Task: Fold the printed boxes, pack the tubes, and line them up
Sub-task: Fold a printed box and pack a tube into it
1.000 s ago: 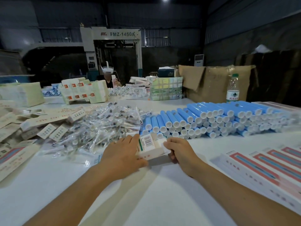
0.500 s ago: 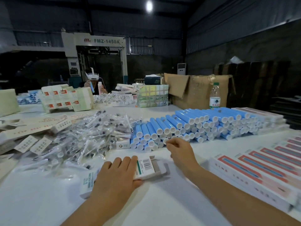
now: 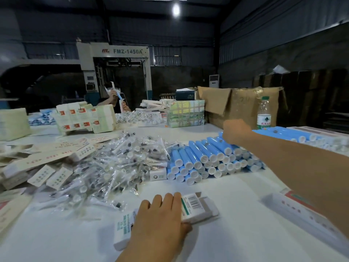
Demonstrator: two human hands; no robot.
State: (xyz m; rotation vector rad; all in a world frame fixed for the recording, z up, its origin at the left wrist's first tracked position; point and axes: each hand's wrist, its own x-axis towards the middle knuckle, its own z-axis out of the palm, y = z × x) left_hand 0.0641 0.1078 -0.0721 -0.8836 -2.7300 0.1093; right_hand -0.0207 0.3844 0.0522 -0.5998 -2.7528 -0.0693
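Observation:
A white printed box (image 3: 196,208) with a barcode and an open end flap lies on the white table (image 3: 236,233) in front of me. My left hand (image 3: 160,216) rests over its middle, thumb curled at the near edge, holding it down. A stack of blue tubes (image 3: 204,157) with white caps lies behind it to the right. My right hand (image 3: 236,132) reaches over the top of that stack, fingers curled down onto the tubes; whether it holds one is hidden.
A heap of clear-wrapped applicators (image 3: 113,163) lies at centre left. Flat unfolded cartons (image 3: 37,159) lie at far left. Packed red-striped boxes (image 3: 302,210) sit at the right edge. A water bottle (image 3: 264,114), cardboard cartons (image 3: 239,104) and another person (image 3: 113,97) are beyond.
My right hand has left the box and reached forward onto the blue tube stack. My left hand has drawn the box nearer and keeps it on the table.

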